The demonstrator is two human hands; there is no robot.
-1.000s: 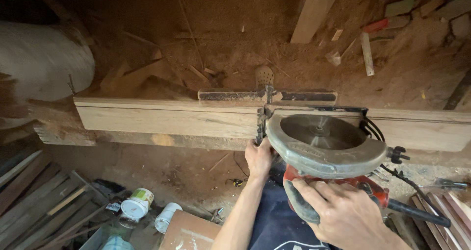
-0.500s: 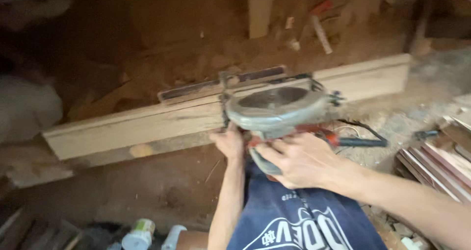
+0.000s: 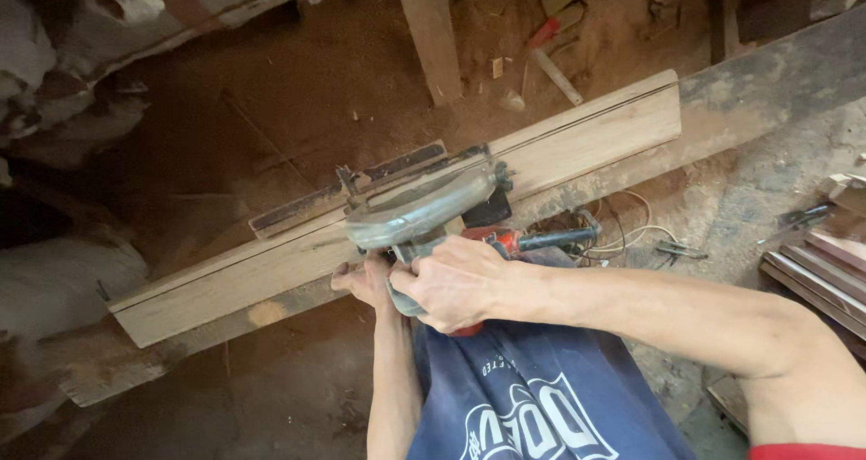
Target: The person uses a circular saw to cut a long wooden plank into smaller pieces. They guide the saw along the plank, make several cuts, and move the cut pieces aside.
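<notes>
A circular saw [image 3: 424, 203] with a grey blade guard and red body sits on a long pale wooden plank [image 3: 577, 135] that runs from lower left to upper right. My right hand [image 3: 456, 284] grips the saw's handle from the near side. My left hand [image 3: 361, 280] presses on the plank's near edge just left of the saw. A thin cut line runs along the plank's length. A dark metal guide rail [image 3: 307, 206] sticks out from the saw on the far side.
The plank rests on a rough beam [image 3: 767, 72] above a sawdust-covered floor. The saw's cable [image 3: 622, 239] trails to the right. Stacked boards [image 3: 821, 262] lie at the right edge. An upright timber [image 3: 433, 27] and wood scraps [image 3: 559, 72] lie beyond the plank.
The view has swung so the plank now slants more steeply. The saw and both hands sit further left along the plank, still holding it.
</notes>
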